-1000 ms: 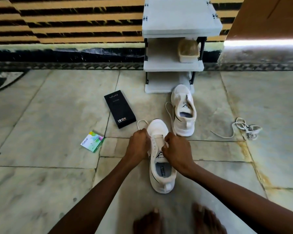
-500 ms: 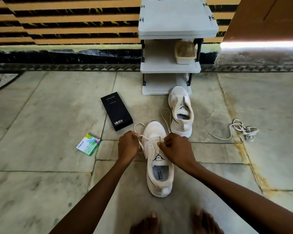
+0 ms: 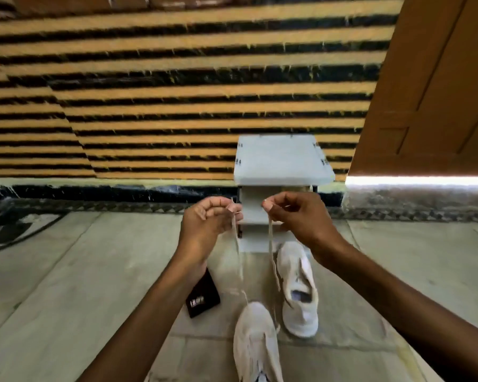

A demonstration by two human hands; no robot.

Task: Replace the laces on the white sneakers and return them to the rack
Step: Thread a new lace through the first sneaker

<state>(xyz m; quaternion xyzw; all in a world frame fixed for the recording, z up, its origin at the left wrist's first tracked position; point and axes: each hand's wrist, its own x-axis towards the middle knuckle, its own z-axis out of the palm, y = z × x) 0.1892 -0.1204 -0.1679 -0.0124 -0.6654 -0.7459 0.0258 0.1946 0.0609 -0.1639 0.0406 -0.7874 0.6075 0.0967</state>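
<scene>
- Head view: the grey rack (image 3: 282,161) stands at 12 o'clock, by the striped wall.
- The near sneaker (image 3: 255,340) lies at 6 o'clock. The far sneaker (image 3: 298,293) is at its 1 o'clock, just in front of the rack.
- The left hand (image 3: 207,219) and right hand (image 3: 295,216) are held up high. Each pinches one end of the lace (image 3: 271,244) with curled fingers.
- A hard tug could tip the near sneaker or leave one end too short.
- A weak pinch could let an end slip out.

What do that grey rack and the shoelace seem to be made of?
The rack: probably matte plastic or painted board, judging by flat, dull grey panels. The lace: flat off-white woven fabric, perhaps cotton or polyester; it hangs thin and ribbon-like, though blurred.
</scene>
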